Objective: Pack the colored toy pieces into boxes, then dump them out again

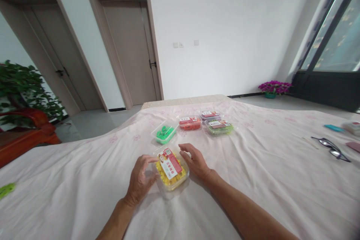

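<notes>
A clear plastic box [171, 172] with yellow pieces inside and a red-and-white label on its lid is held in front of me, between my two hands. My left hand [140, 180] grips its left side, the index finger at the upper left corner and the thumb lower down. On the opposite side, my right hand [195, 162] has its bent fingers against the upper right edge. Just beyond lies an unlidded box of green pieces [165, 133]. Whether the yellow box rests on the cloth or is slightly raised, I cannot tell.
Farther back sit lidded boxes: one red [190, 123], one purple [210, 115] and one light green [219, 126]. Glasses [330, 148] and a blue item [333, 128] lie at the right. A yellow-green piece [7, 190] is far left on the pale cloth [92, 180].
</notes>
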Available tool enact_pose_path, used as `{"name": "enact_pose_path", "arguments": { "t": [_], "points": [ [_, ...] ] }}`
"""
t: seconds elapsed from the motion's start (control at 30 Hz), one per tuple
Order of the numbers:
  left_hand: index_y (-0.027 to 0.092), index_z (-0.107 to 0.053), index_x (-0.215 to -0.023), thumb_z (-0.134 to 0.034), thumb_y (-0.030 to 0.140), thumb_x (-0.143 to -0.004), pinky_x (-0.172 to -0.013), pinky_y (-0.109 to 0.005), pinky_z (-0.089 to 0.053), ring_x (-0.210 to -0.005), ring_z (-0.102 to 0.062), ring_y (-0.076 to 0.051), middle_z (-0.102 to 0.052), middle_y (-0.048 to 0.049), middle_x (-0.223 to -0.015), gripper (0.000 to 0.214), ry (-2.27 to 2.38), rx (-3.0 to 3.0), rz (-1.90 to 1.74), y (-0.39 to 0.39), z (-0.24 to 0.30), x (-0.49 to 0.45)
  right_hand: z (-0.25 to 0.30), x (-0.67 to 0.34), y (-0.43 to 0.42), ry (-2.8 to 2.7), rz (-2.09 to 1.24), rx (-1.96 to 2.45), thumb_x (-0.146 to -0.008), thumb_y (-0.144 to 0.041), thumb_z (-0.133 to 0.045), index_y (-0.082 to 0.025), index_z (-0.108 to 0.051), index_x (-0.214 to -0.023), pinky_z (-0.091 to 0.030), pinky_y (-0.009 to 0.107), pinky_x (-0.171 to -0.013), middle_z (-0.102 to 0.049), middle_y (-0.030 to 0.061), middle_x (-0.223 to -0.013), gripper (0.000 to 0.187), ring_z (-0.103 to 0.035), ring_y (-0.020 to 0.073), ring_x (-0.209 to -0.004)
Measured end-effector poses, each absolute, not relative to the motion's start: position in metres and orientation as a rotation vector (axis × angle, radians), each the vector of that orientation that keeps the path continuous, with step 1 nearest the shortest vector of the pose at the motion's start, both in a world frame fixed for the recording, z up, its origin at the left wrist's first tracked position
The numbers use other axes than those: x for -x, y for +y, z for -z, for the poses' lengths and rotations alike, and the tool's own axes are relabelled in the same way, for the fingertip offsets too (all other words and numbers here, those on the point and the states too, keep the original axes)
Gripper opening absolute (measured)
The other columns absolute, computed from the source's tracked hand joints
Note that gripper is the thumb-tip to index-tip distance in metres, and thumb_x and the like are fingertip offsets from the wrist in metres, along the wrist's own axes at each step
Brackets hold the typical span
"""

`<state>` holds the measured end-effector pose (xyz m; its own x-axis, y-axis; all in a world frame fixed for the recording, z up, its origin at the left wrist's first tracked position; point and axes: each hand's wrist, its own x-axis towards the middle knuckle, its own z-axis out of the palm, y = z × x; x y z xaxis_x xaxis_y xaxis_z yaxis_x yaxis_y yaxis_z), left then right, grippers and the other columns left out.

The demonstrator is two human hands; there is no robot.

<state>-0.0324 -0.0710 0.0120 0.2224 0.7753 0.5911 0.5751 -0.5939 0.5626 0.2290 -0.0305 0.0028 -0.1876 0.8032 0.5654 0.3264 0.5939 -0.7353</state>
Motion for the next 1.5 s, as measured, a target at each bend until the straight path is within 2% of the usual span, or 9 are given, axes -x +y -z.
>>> {"name": "enact_pose_path", "arguments": {
  "t": [0.07, 0.17, 0.33, 0.4, 0.63, 0.83, 0.97, 1.17, 1.5],
  "points": [
    [0.025, -0.065, -0.121, -0.051, 0.074, -0.080, -0.110, -0.046, -0.036, -0.125, -0.048, -0.031, -0.060, -0.0116, -0.125, 0.065, 1.191, -2.441, -1.190, -0.068, -0.011, 0.034, -0.012, -0.230, -0.040, -1.867, -0.357, 0.864, -0.099, -0.036, -0.046, -0.023, -0.065, -0.115, -0.048, 0.040, -0.092, -0.068, 0.0096, -0.109, 0.028, -0.062, 0.0217, -0.102],
    [0.028, -0.060, -0.130, -0.042, 0.076, -0.083, -0.115, -0.049, -0.031, -0.135, -0.039, -0.031, -0.054, -0.0103, -0.136, 0.069, 1.095, -2.555, -1.012, -0.065, -0.010, 0.036, -0.027, -0.227, -0.058, -2.085, -0.192, 0.681, -0.099, -0.037, -0.043, -0.022, -0.065, -0.111, -0.045, 0.040, -0.087, -0.068, 0.0094, -0.104, 0.029, -0.059, 0.0214, -0.095],
    [0.028, -0.059, -0.130, -0.043, 0.074, -0.084, -0.104, -0.044, -0.043, -0.119, -0.051, -0.027, -0.056, -0.0106, -0.127, 0.066, 1.143, -2.613, -0.989, -0.066, -0.011, 0.039, -0.033, -0.208, -0.075, -2.378, -0.065, 0.429, -0.091, -0.065, -0.043, -0.020, -0.064, -0.111, -0.039, 0.040, -0.081, -0.067, 0.0084, -0.098, 0.053, -0.055, 0.0225, -0.089],
    [0.027, -0.062, -0.125, -0.046, 0.071, -0.085, -0.097, -0.043, -0.047, -0.110, -0.055, -0.027, -0.058, -0.0102, -0.117, 0.062, 1.230, -2.645, -1.030, -0.067, -0.010, 0.038, -0.029, -0.202, -0.075, -2.418, -0.023, 0.444, -0.089, -0.067, -0.046, -0.021, -0.063, -0.110, -0.037, 0.038, -0.078, -0.066, 0.0075, -0.096, 0.054, -0.054, 0.0220, -0.088],
    [0.024, -0.066, -0.113, -0.057, 0.059, -0.086, -0.086, -0.041, -0.047, -0.096, -0.058, -0.025, -0.062, -0.0081, -0.100, 0.045, 1.401, -2.728, -1.164, -0.067, -0.007, 0.032, -0.025, -0.207, -0.071, -2.396, 0.109, 0.662, -0.092, -0.037, -0.052, -0.019, -0.064, -0.098, -0.033, 0.035, -0.072, -0.064, 0.0061, -0.089, 0.022, -0.051, 0.0197, -0.082],
    [0.025, -0.063, -0.116, -0.067, 0.052, -0.083, -0.109, -0.052, -0.035, -0.112, -0.057, -0.027, -0.063, -0.0083, -0.117, 0.043, 1.369, -2.785, -1.161, -0.067, -0.008, 0.022, -0.029, -0.212, -0.069, -2.328, 0.021, 0.684, -0.096, -0.034, -0.046, -0.020, -0.065, -0.103, -0.035, 0.036, -0.076, -0.067, 0.0065, -0.092, 0.024, -0.053, 0.0204, -0.085],
    [0.027, -0.065, -0.109, -0.067, 0.053, -0.082, -0.112, -0.060, -0.028, -0.114, -0.058, -0.028, -0.065, -0.0068, -0.117, 0.037, 1.506, -2.660, -1.174, -0.068, -0.009, 0.011, -0.027, -0.211, -0.066, -2.312, -0.015, 0.725, -0.095, -0.035, -0.050, -0.022, -0.067, -0.102, -0.035, 0.035, -0.077, -0.068, 0.0056, -0.091, 0.023, -0.055, 0.0202, -0.086],
    [0.025, -0.064, -0.109, -0.068, 0.052, -0.082, -0.100, -0.046, -0.047, -0.115, -0.055, -0.027, -0.061, -0.0093, -0.117, 0.039, 1.447, -2.478, -1.213, -0.067, -0.010, 0.006, -0.031, -0.210, -0.065, -2.303, -0.032, 0.820, -0.097, -0.036, -0.052, -0.023, -0.069, -0.096, -0.036, 0.033, -0.076, -0.068, 0.0040, -0.088, 0.022, -0.056, 0.0184, -0.084],
    [0.024, -0.062, -0.106, -0.068, 0.044, -0.083, -0.094, -0.043, -0.049, -0.107, -0.058, -0.026, -0.064, -0.0065, -0.108, 0.031, 1.480, -2.391, -1.265, -0.067, -0.016, 0.005, -0.028, -0.203, -0.058, -2.139, 0.078, 0.860, -0.101, -0.042, -0.042, -0.021, -0.069, -0.093, -0.034, 0.031, -0.070, -0.066, 0.0053, -0.084, 0.035, -0.053, 0.0178, -0.077]
  ]
}}
